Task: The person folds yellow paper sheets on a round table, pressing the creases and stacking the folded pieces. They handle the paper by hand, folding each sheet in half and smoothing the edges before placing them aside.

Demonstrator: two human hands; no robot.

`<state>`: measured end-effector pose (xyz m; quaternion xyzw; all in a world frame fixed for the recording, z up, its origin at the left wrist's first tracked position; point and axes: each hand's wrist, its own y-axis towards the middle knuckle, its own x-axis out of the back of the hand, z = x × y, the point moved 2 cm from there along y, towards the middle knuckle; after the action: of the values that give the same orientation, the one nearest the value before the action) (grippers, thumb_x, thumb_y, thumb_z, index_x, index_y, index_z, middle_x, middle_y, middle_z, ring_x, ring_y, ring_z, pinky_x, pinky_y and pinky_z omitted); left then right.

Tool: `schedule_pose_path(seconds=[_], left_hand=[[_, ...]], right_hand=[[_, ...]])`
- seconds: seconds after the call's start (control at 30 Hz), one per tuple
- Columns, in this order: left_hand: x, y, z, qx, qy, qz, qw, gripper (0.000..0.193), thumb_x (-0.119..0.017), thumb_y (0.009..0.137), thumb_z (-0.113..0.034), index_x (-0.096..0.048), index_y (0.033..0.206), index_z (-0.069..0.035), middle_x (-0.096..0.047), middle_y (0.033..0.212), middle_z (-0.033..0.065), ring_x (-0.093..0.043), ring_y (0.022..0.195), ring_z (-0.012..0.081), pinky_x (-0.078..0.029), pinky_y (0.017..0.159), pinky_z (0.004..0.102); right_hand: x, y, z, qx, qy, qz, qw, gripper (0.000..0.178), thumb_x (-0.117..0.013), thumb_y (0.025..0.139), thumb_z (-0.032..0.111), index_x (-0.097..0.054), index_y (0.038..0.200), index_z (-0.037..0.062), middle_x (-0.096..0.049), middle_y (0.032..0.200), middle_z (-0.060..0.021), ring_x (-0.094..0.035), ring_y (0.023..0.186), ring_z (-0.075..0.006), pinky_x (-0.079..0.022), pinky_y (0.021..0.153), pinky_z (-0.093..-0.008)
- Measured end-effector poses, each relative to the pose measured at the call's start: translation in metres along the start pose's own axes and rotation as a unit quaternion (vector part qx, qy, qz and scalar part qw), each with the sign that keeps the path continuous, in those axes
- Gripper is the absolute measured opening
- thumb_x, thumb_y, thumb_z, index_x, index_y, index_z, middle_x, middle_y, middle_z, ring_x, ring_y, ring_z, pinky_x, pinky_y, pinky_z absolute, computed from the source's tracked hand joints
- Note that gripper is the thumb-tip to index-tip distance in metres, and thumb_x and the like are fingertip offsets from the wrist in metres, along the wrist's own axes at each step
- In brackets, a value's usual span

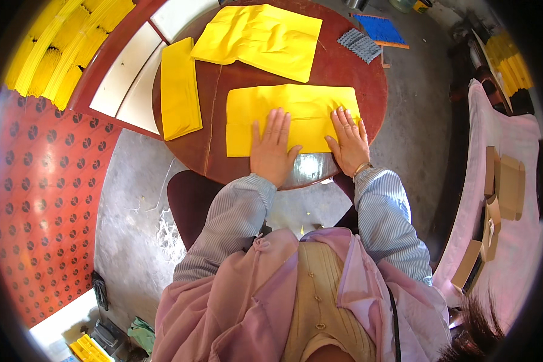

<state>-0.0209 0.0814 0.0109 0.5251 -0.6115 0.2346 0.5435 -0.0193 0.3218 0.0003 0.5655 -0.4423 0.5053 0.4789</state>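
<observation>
Left hand [272, 146] and right hand [347, 139], fingers spread wide, gripping nothing, press folded yellow sheet [292, 114] flat on round desk [350, 72], likely holding the crease

We note a round dark-red wooden table [350, 72] on a grey concrete floor [133, 205]. A red patterned mat [42, 199] lies left; a pink-covered surface [513, 253] stands right. Strong daylight falls throughout.

Bright daylight, sharp centre, dark fisheye rim
</observation>
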Motion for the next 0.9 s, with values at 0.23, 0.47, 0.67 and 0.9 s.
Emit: schedule_pose_path(seconds=[0.23,0.47,0.67,0.9], left_hand=[[-0.012,0.006,0.002,-0.064,-0.003,0.078,0.995,0.073,-0.061,0.106,-0.044,-0.038,0.167,-0.012,-0.033,0.176,0.0084,-0.024,0.165,0.0236,-0.015,0.134,0.053],[0.025,0.005,0.042,-0.137,0.043,0.096,0.985,0.062,-0.061,0.106,-0.039,-0.049,0.158,-0.007,-0.034,0.174,0.0143,-0.025,0.165,0.0303,-0.014,0.132,0.0607],[-0.004,0.005,0.019,0.089,-0.026,0.04,0.995,0.08,-0.058,0.108,-0.046,-0.03,0.167,0.0,-0.024,0.177,0.0206,-0.017,0.166,0.0355,-0.013,0.134,0.0523],[0.028,-0.031,0.034,-0.146,-0.02,0.169,0.975,0.092,-0.069,0.1,-0.043,-0.024,0.168,0.001,-0.021,0.177,0.0237,-0.014,0.166,0.0386,-0.013,0.134,0.053]], right_hand=[[0.005,-0.007,0.009,-0.019,0.005,0.01,1.0,0.073,-0.045,0.112,0.053,-0.03,0.17,0.0114,-0.026,0.179,-0.0101,-0.022,0.165,-0.0264,-0.016,0.133,-0.0532],[0.068,-0.098,0.086,0.135,0.143,0.021,0.98,0.065,-0.063,0.099,0.062,-0.072,0.136,0.0087,-0.07,0.138,-0.0163,-0.063,0.131,-0.0314,-0.041,0.109,-0.0552],[0.075,-0.051,0.057,0.049,0.454,-0.043,0.888,0.025,-0.072,0.103,0.028,-0.083,0.109,0.0066,-0.081,0.1,-0.0175,-0.075,0.096,-0.0335,-0.057,0.09,-0.0421],[0.062,-0.006,0.03,0.103,0.384,-0.174,0.901,0.027,-0.067,0.103,0.018,-0.076,0.125,0.0041,-0.075,0.129,-0.0165,-0.07,0.118,-0.0374,-0.055,0.1,-0.0466]])
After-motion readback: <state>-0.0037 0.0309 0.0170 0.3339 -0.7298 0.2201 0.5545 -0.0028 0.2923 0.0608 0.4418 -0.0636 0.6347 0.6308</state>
